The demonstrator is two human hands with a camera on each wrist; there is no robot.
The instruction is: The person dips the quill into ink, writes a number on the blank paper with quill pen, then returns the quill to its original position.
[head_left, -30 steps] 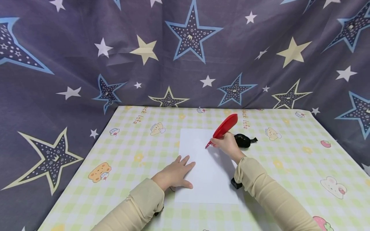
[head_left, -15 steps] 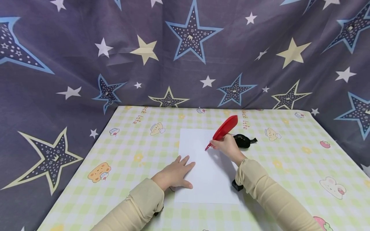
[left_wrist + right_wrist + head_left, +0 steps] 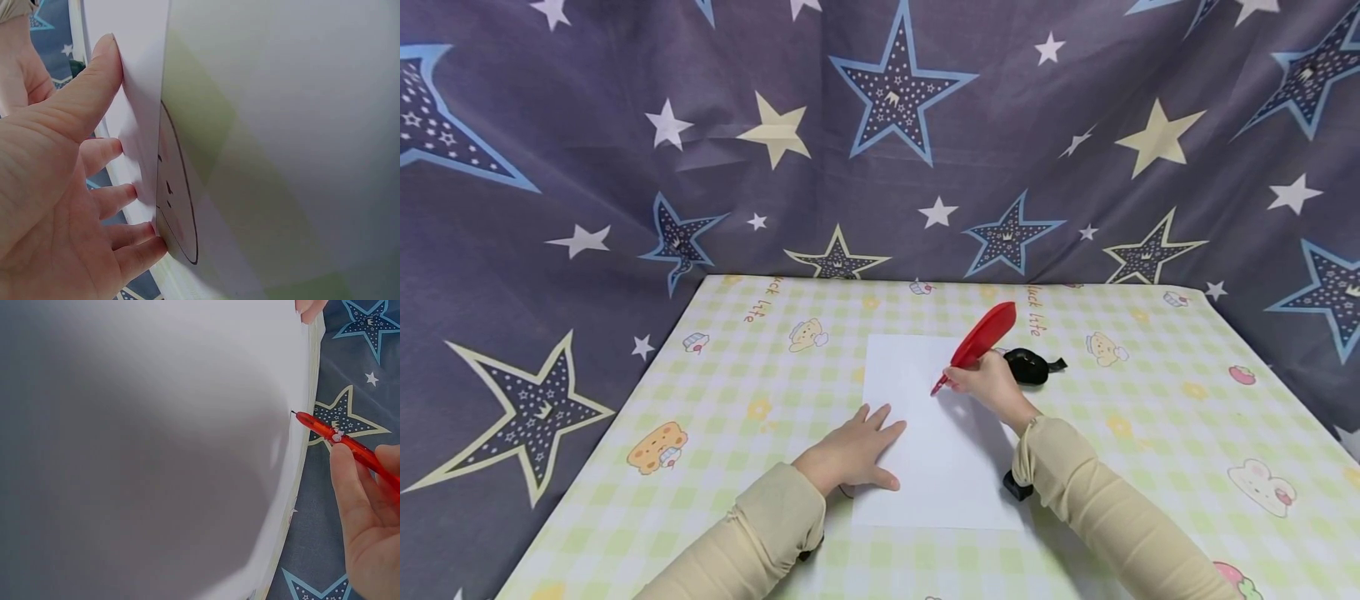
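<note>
Pen's red plume (image 3: 987,332) — head view only

Dark curtain (image 3: 857,196) (star-printed) behind checked tablecloth (image 3: 1165,475), cartoon-patterned.

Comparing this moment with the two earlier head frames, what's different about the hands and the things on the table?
The right hand and the red feather pen it grips have moved slightly toward the person. Nothing was newly taken hold of or let go. The left hand, resting spread at the left edge of the white paper, stayed put, as did the paper.
</note>
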